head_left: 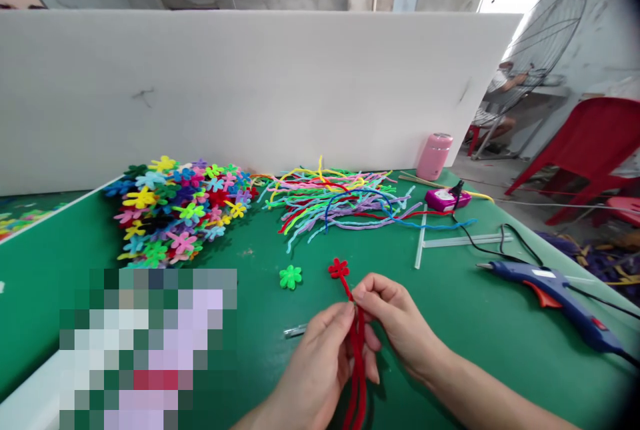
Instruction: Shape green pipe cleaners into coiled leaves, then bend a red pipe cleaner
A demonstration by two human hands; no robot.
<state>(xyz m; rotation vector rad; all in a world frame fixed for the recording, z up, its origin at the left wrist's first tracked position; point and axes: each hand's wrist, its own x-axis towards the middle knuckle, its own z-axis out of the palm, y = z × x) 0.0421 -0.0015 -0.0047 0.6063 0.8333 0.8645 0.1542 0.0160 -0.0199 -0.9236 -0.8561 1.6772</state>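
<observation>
Between my two hands is a red pipe cleaner [357, 363], its long strands hanging down toward the near edge. At its top end sits a small red flower shape [339, 269] joined by a short red stem. My left hand [325, 353] is closed, thumb and fingers pinching the strands. Close beside it, my right hand [393, 310] pinches the red pipe cleaner just below the flower. A green fuzzy flower [291, 277] lies on the green table to the left of the red one. Under my left hand's edge a short clear stick [295, 331] shows in part.
A heap of colourful fuzzy flowers [183, 241] lies left. Loose pipe cleaners [345, 200] spread behind my hands. On the right are a blue glue gun [555, 300] with cable, clear glue sticks [465, 241], a purple device [447, 200] and a pink bottle [434, 158]. A white board [280, 90] stands behind.
</observation>
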